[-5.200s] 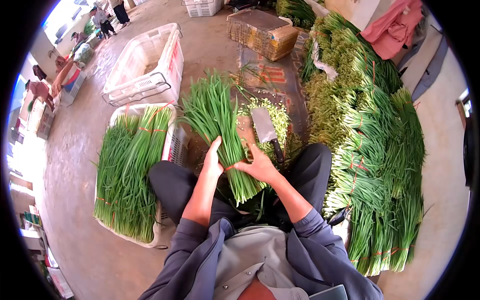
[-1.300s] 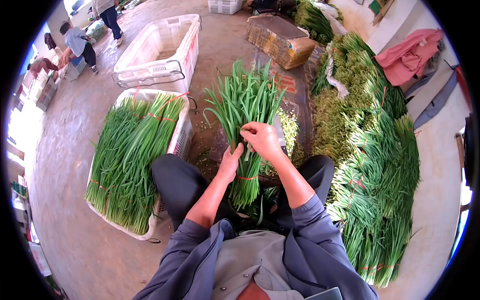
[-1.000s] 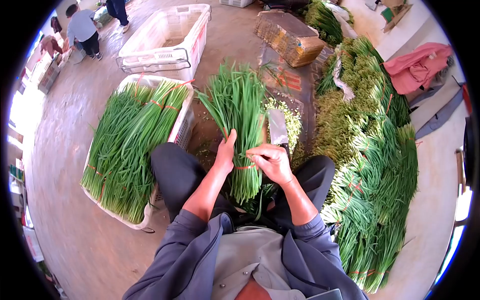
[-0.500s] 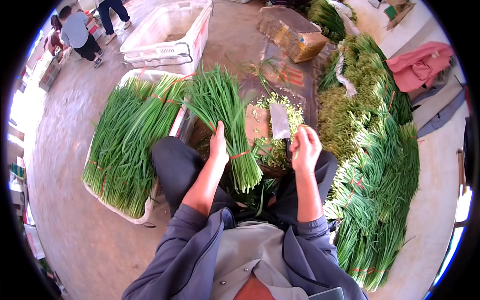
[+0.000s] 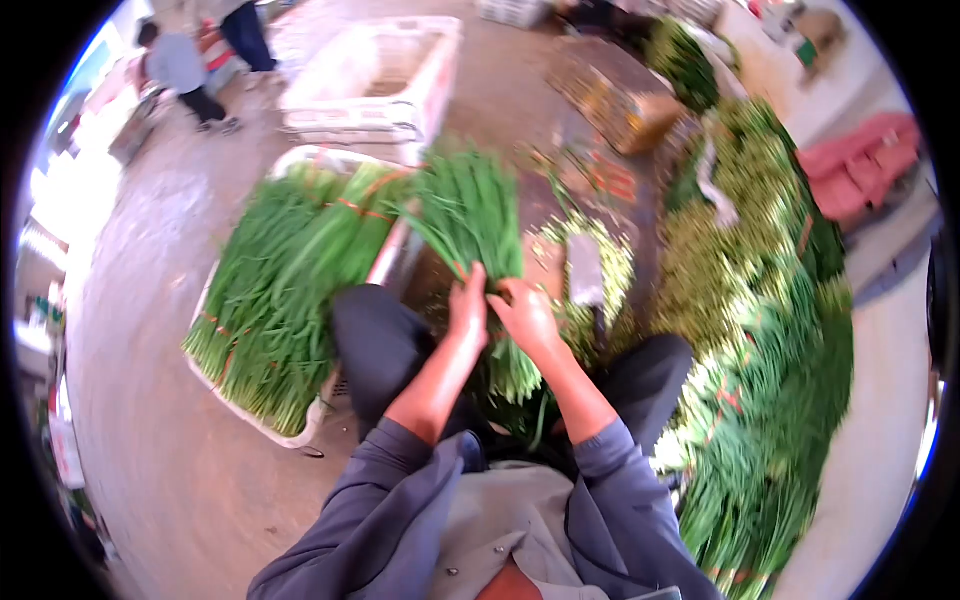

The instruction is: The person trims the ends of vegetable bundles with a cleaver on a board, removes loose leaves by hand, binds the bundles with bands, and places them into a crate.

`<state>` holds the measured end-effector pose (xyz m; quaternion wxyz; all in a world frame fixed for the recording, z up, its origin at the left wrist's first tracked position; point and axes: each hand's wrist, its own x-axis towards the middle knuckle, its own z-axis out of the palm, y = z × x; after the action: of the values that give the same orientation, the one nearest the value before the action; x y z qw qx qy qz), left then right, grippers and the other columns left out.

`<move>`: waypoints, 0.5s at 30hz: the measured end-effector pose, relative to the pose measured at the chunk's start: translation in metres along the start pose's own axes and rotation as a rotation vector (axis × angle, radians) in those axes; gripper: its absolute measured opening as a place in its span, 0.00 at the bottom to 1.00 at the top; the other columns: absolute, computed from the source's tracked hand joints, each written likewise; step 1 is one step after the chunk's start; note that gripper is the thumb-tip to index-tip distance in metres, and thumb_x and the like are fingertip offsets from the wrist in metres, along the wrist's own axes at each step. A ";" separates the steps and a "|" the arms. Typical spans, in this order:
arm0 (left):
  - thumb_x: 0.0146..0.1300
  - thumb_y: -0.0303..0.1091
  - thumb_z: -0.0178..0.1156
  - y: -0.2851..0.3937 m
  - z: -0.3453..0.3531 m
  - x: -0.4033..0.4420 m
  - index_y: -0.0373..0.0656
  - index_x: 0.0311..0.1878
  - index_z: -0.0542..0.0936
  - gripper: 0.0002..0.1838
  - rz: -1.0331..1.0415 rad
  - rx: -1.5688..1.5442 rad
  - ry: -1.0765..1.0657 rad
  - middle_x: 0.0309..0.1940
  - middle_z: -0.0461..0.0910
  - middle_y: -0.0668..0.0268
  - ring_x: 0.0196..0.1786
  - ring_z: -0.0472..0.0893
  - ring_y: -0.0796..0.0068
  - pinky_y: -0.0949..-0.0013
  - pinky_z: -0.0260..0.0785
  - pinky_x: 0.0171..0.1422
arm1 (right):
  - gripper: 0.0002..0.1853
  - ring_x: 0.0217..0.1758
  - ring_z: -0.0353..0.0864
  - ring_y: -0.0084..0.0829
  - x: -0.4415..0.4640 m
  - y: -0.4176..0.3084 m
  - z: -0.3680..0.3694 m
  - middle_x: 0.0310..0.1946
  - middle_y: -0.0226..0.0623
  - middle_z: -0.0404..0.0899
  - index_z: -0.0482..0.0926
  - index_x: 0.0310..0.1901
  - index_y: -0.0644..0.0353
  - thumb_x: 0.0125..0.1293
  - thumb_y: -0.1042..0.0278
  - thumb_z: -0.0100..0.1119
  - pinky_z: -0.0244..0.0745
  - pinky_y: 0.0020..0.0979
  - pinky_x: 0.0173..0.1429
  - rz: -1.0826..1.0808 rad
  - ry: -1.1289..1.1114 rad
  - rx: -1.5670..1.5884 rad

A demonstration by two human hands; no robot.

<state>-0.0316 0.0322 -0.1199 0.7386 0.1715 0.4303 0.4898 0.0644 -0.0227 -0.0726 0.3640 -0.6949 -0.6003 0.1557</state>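
A bundle of long green chives (image 5: 468,205) stands between my knees, its leaves fanned upward and pale cut ends pointing down. My left hand (image 5: 468,308) is wrapped around its left side near an orange band. On the opposite side, my right hand (image 5: 525,312) grips the bundle, fingers curled against the stalks. Whether it also holds something small is hidden. To the right, a cleaver (image 5: 585,270) with a dark handle lies on a board (image 5: 543,268) strewn with pale trimmings (image 5: 618,262).
At left, a white crate (image 5: 316,425) holds banded chives (image 5: 290,290); another white crate (image 5: 440,85) stands behind it. A long heap of chives (image 5: 765,380) lies at right. A box (image 5: 615,95) sits ahead. People (image 5: 180,72) stand far left.
My right hand has moved left from beside the cleaver onto the bundle. The bundle is more upright, and the whole view has shifted slightly.
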 end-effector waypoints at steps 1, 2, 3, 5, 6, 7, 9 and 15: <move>0.71 0.55 0.64 -0.015 -0.010 0.015 0.37 0.58 0.77 0.28 0.051 0.038 -0.026 0.46 0.82 0.58 0.45 0.82 0.65 0.59 0.76 0.49 | 0.14 0.41 0.86 0.54 0.002 0.007 0.002 0.38 0.53 0.86 0.85 0.42 0.65 0.64 0.61 0.69 0.81 0.48 0.48 -0.079 -0.064 -0.177; 0.70 0.54 0.65 -0.016 -0.012 0.015 0.37 0.56 0.78 0.27 0.066 0.102 -0.011 0.45 0.82 0.59 0.46 0.80 0.68 0.61 0.75 0.49 | 0.14 0.41 0.86 0.55 0.003 0.009 0.005 0.39 0.54 0.86 0.84 0.42 0.65 0.64 0.61 0.69 0.80 0.50 0.48 0.041 -0.053 -0.079; 0.70 0.54 0.66 -0.009 -0.006 0.005 0.37 0.56 0.78 0.28 0.120 0.184 0.033 0.46 0.82 0.59 0.46 0.80 0.69 0.61 0.74 0.50 | 0.14 0.41 0.86 0.55 0.003 0.011 0.008 0.38 0.54 0.86 0.84 0.41 0.65 0.64 0.62 0.69 0.80 0.50 0.49 0.051 -0.044 -0.092; 0.69 0.54 0.67 -0.010 -0.002 0.006 0.37 0.57 0.78 0.29 0.168 0.213 0.087 0.47 0.82 0.59 0.48 0.80 0.69 0.61 0.73 0.55 | 0.13 0.35 0.87 0.47 0.007 0.024 0.011 0.34 0.50 0.87 0.85 0.43 0.66 0.63 0.65 0.69 0.81 0.44 0.43 -0.011 -0.017 -0.073; 0.68 0.54 0.67 -0.019 -0.006 0.015 0.37 0.58 0.78 0.29 0.147 0.169 0.074 0.48 0.82 0.58 0.50 0.79 0.68 0.61 0.72 0.58 | 0.13 0.30 0.87 0.41 0.005 0.028 0.011 0.31 0.47 0.87 0.85 0.43 0.67 0.64 0.65 0.70 0.81 0.40 0.39 -0.014 0.019 -0.027; 0.70 0.55 0.66 -0.019 -0.009 0.023 0.36 0.61 0.77 0.31 0.172 0.181 0.062 0.51 0.81 0.59 0.54 0.78 0.68 0.61 0.71 0.61 | 0.12 0.26 0.84 0.33 0.007 0.024 0.010 0.29 0.43 0.86 0.86 0.43 0.67 0.64 0.66 0.70 0.79 0.36 0.35 0.101 -0.008 0.135; 0.71 0.57 0.63 -0.018 -0.008 0.017 0.38 0.67 0.74 0.34 0.128 0.234 0.073 0.60 0.79 0.58 0.62 0.75 0.66 0.62 0.68 0.66 | 0.11 0.20 0.76 0.17 -0.006 0.014 -0.007 0.24 0.33 0.83 0.87 0.39 0.67 0.66 0.65 0.72 0.72 0.28 0.25 0.384 -0.048 0.437; 0.76 0.54 0.58 0.001 -0.011 0.030 0.39 0.61 0.77 0.26 -0.022 -0.165 -0.186 0.49 0.84 0.62 0.46 0.85 0.67 0.57 0.82 0.50 | 0.06 0.23 0.72 0.14 -0.034 0.035 -0.014 0.26 0.22 0.75 0.83 0.32 0.61 0.65 0.78 0.71 0.67 0.23 0.28 0.297 0.116 0.700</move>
<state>-0.0368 0.0565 -0.1397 0.7922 0.1500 0.3202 0.4974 0.0912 -0.0603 -0.0950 0.5863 -0.6155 -0.3820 0.3626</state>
